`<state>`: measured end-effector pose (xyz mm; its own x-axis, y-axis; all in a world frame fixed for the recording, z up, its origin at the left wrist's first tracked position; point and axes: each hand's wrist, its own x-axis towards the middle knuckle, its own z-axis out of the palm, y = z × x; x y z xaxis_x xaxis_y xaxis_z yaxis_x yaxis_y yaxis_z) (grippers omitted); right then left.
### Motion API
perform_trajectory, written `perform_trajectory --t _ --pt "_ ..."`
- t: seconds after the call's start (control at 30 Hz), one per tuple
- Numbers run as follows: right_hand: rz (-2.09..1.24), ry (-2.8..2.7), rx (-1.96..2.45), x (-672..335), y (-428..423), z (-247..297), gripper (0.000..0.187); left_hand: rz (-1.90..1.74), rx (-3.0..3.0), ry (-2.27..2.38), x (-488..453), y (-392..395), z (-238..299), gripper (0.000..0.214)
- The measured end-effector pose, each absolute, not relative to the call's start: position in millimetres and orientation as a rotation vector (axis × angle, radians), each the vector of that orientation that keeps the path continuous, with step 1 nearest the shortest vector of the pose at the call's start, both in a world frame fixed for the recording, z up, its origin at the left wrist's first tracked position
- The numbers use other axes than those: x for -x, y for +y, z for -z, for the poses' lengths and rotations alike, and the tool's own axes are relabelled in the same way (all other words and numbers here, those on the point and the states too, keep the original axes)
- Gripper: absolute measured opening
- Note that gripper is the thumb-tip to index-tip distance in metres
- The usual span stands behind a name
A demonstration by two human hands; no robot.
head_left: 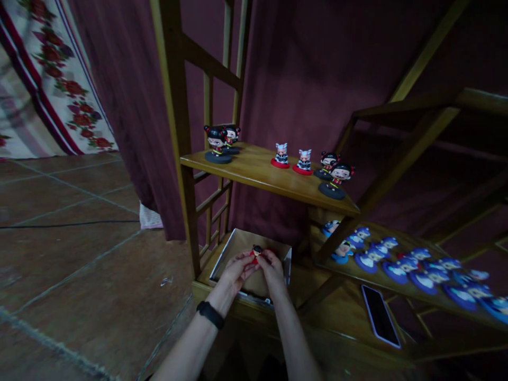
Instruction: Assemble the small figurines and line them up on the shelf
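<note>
Between my two hands is a small figurine (257, 252) with dark hair and a red body. My left hand (238, 267), with a dark band on its wrist, grips it from the left, fingers closed. From the right, my right hand (273, 266) pinches it too. Both hands are over an open cardboard box (234, 241), which stands on the lowest board of the wooden shelf. The lower part of the figurine is hidden by my fingers.
On the upper shelf board (257, 168) stand black-haired figurines (216, 142) and two white-haired figurines (281, 154) on red bases. Several blue-based figurines (399, 264) line the right shelf. A phone (381, 316) lies below them. Wooden posts (174, 132) frame the shelf; a curtain hangs behind.
</note>
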<state>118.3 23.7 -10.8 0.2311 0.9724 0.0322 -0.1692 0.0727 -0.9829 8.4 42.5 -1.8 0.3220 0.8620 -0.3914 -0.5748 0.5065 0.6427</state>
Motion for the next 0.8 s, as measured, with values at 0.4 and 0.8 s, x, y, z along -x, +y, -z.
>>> perform_trajectory --t 0.4,0.8 --pt "-1.110 -0.899 1.112 -119.1 -40.0 12.0 0.025 -0.903 -0.593 0.876 1.0 -15.9 -2.1 0.020" --pt "-1.060 -0.901 1.045 -105.3 -136.9 21.7 0.030 -0.912 -0.740 0.875 20.9 -113.8 -0.9 0.028"
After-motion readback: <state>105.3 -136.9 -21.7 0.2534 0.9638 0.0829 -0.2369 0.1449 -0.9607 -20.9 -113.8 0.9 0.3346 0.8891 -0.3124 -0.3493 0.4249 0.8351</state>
